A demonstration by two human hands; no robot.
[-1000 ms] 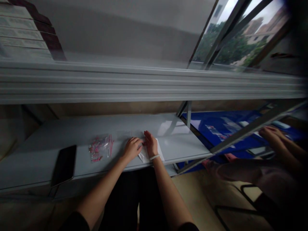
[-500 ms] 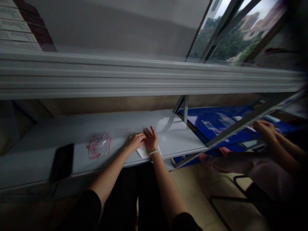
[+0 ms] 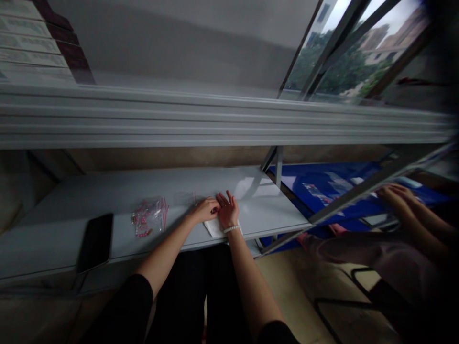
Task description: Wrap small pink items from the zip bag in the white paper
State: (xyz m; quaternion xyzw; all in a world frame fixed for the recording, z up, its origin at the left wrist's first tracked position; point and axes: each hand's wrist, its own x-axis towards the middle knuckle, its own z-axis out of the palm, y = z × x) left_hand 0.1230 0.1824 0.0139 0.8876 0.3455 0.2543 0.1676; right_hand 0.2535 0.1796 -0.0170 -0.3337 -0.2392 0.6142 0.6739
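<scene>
My left hand (image 3: 206, 210) has its fingers curled together in a pinch against the thumb side of my right hand. Whatever those fingertips hold, if anything, is too small to make out. Palm up and tilted, my right hand (image 3: 228, 212) has its fingers loosely stretched apart, with a pale beaded bracelet (image 3: 231, 229) on its wrist. Beneath both hands lies a white sheet of paper (image 3: 214, 228), partly covered by them. To the left is a clear zip bag (image 3: 150, 215) with pink-red beads. A flat, clear little bag (image 3: 183, 198) lies just beyond my left hand.
A dark tablet or large phone (image 3: 96, 242) lies at the front left of the grey table (image 3: 118, 184). A ledge (image 3: 215, 122) crosses above it. At right, a co-worker's hands (image 3: 394, 192) are over a blue table (image 3: 297, 174), behind a metal brace (image 3: 353, 193).
The view has shifted slightly, moving everything a little right and down. My left fingers have curled a bit more beside the right palm, which stays turned up.
</scene>
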